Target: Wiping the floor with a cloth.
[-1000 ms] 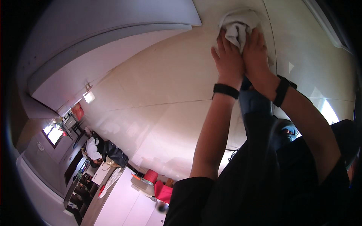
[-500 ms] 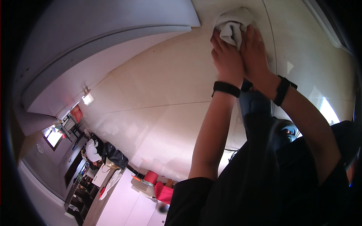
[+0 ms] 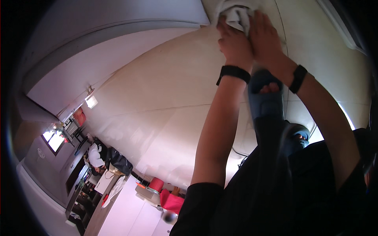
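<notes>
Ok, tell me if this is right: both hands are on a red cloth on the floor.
The colour is wrong: the head view shows the cloth is whitish, not red. The left hand and right hand are both on it, on the floor.

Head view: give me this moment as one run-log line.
left hand: on bunched pale cloth | right hand: at cloth's right edge | cloth: on tiled floor | blue slipper: below hands in picture

The head-worn fisheye looks down at both hands.
</notes>
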Demonstrator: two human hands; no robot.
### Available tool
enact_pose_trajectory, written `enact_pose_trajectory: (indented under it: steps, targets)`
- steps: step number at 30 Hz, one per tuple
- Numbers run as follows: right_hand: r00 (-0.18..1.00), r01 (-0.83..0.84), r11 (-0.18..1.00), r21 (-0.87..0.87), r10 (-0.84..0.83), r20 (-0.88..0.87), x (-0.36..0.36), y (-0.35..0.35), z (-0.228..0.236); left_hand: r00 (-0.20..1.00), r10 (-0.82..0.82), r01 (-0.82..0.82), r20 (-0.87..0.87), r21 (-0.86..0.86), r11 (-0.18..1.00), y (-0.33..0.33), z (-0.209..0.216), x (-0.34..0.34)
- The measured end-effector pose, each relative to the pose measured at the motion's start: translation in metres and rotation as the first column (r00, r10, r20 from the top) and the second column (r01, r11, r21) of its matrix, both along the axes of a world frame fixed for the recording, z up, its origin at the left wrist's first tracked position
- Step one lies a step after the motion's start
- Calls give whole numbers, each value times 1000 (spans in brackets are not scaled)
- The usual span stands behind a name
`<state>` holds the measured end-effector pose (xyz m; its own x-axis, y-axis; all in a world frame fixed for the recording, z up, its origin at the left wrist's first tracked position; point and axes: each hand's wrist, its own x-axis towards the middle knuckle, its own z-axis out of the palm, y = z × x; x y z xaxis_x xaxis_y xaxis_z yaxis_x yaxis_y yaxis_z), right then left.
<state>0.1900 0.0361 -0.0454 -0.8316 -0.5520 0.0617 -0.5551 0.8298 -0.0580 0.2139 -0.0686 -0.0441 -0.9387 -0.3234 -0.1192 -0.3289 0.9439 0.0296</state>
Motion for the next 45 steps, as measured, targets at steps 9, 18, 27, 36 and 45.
enact_pose_trajectory:
  steps: [9, 18, 27, 36, 45]
  targets:
    - [960, 159, 911, 382, -233, 156, 44, 9, 16, 952, -299, 294, 59, 81, 952, 23, 26, 36]
    - [965, 183, 955, 233, -220, 144, 41, 13, 15, 988, -151, 146, 27, 137, 980, 25, 40, 19]
    - [1000, 3, 999, 35, -3, 12, -25, -8, 19, 996, -31, 20, 87, 128, 992, -28, 25, -44]
    - [997, 13, 998, -54, -9, 70, -2, 22, 10, 997, -78, 78, -6, 87, 993, -4, 18, -12]
    - [996, 59, 997, -55, -55, 77, 33, 39, 12, 996, -62, 68, -65, 102, 992, 30, 15, 20]
